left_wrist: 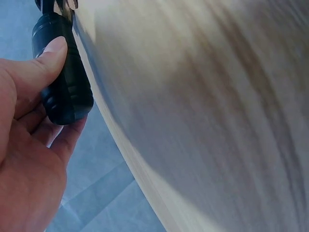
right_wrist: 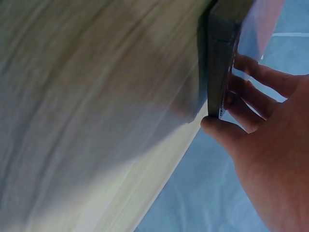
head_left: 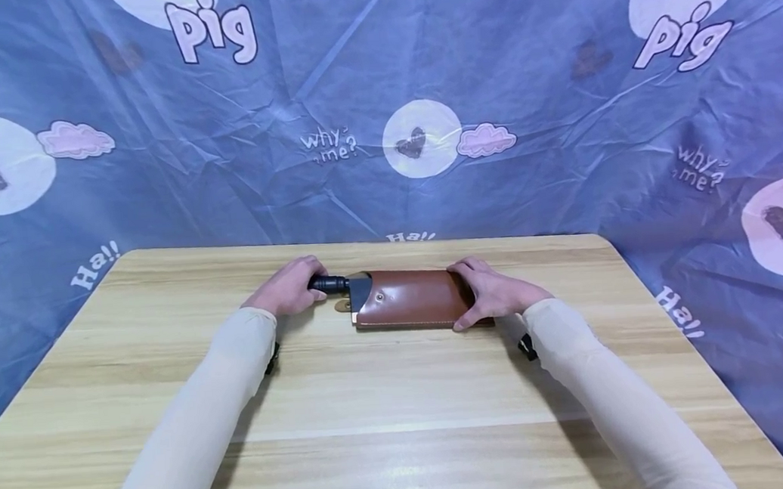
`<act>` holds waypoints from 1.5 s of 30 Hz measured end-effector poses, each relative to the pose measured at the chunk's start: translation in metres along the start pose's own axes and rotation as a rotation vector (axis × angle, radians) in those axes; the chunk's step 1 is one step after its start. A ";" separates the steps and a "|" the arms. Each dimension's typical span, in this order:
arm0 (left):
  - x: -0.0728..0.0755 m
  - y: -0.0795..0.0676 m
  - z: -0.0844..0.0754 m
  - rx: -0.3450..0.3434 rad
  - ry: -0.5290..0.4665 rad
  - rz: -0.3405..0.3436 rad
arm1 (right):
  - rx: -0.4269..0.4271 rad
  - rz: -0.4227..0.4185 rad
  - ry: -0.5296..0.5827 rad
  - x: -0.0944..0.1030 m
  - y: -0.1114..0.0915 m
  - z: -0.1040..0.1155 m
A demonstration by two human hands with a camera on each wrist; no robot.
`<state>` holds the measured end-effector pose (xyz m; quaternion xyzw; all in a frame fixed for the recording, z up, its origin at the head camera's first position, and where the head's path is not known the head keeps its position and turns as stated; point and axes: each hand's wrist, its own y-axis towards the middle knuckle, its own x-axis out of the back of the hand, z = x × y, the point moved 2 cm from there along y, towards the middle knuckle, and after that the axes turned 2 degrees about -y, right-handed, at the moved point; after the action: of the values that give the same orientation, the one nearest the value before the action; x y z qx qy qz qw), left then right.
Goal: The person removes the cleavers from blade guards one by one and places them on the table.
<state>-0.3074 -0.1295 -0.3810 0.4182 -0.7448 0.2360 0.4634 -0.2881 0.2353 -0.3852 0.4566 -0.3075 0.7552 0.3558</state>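
A cleaver with a black handle [head_left: 329,284] lies across the far part of the table, most of its blade hidden in a brown leather sheath [head_left: 412,296]. Only a strip of dark blade [head_left: 361,293] shows at the sheath's left mouth, beside a small tan snap strap [head_left: 343,306]. My left hand [head_left: 292,285] holds the handle, thumb on top and fingers underneath, as the left wrist view shows. At the other end, my right hand [head_left: 497,290] grips the sheath's right end, thumb at the near corner and fingers spread over the far side.
The wood-grain table [head_left: 388,396] stretches from the sheath toward me, with its back edge just beyond both hands. Behind it hangs a blue printed cloth [head_left: 538,189], which also runs along both sides.
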 end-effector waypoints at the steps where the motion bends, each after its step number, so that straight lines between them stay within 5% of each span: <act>1: 0.000 0.000 -0.001 0.005 -0.001 0.003 | -0.002 -0.001 0.004 0.000 -0.001 -0.001; 45: -0.007 -0.003 0.004 -0.025 -0.004 -0.008 | 0.014 -0.021 -0.018 0.000 -0.007 0.000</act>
<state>-0.3053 -0.1310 -0.3890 0.4158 -0.7469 0.2239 0.4681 -0.2821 0.2391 -0.3841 0.4689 -0.3006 0.7494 0.3579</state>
